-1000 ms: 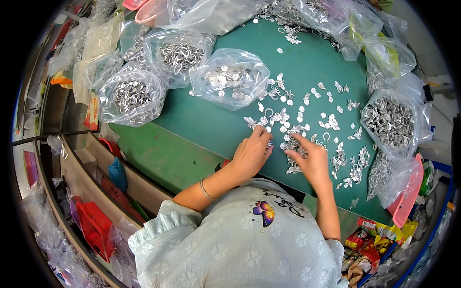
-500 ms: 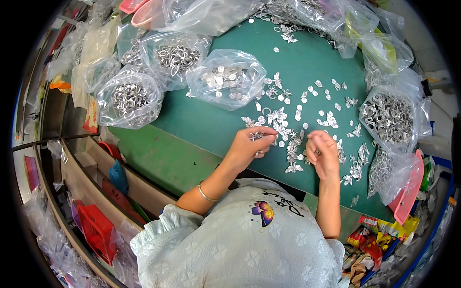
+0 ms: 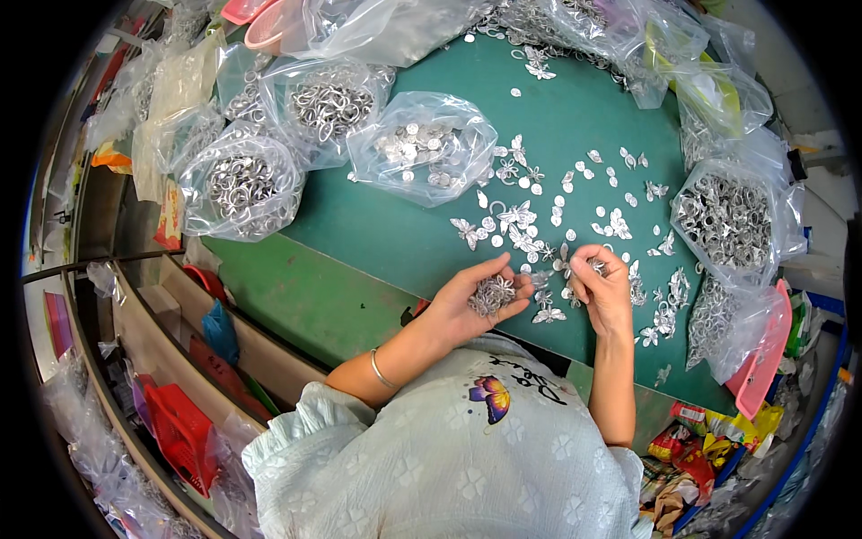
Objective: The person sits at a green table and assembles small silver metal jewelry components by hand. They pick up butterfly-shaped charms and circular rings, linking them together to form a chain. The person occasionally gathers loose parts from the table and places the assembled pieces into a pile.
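Observation:
Cupped palm up, my left hand (image 3: pixel 460 305) holds a clump of small silver metal pieces (image 3: pixel 492 295); they look like little rings or loops. To its right, my right hand (image 3: pixel 606 295) is bent into a pinch just above the table, with a bit of silver metal (image 3: pixel 596 266) showing among its fingers. Its exact shape is hidden. Between the hands there is a blurred, pale streak that I cannot make out. Beyond them lie scattered butterfly-shaped silver charms (image 3: pixel 517 216) and small round silver discs (image 3: pixel 557 212). One winged charm (image 3: pixel 549 315) rests close to my right wrist.
Open clear bags surround the green tabletop (image 3: pixel 377 234): silver rings (image 3: pixel 244 184) at left, discs in another bag (image 3: pixel 422 148), more metal parts (image 3: pixel 725 220) at right. A pink tray (image 3: pixel 763 355) stands at the right edge. Left of the table, a red basket (image 3: pixel 180 436) sits among shelves.
My left hand has turned palm up and opened around the clump, which now shows plainly. The right hand's fingers have shifted slightly into a pinch.

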`<act>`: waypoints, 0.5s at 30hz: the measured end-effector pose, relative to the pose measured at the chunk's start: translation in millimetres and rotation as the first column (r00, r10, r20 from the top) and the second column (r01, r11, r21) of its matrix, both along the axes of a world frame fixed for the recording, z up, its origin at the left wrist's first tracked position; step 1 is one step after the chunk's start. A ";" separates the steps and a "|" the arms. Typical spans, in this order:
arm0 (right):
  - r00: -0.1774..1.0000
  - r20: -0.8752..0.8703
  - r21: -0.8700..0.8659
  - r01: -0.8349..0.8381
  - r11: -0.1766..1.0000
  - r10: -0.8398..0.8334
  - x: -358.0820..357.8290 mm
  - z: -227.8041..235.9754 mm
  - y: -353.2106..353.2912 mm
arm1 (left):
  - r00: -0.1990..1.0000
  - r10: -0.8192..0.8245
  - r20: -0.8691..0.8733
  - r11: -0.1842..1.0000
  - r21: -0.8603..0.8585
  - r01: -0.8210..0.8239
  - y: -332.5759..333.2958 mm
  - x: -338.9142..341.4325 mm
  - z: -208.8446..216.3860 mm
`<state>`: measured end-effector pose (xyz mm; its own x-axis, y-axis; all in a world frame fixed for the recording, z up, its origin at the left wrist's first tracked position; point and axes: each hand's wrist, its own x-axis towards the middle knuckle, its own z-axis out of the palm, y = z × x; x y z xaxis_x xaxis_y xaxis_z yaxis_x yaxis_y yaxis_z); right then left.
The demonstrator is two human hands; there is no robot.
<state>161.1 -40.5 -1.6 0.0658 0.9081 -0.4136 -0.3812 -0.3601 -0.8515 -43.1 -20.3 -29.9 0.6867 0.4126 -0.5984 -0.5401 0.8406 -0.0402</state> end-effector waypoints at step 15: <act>0.635 0.771 0.302 -0.427 0.853 0.045 -13.9 30.4 -3.5 | 0.965 -0.013 0.262 0.997 0.073 -0.007 2.2 0.1 5.4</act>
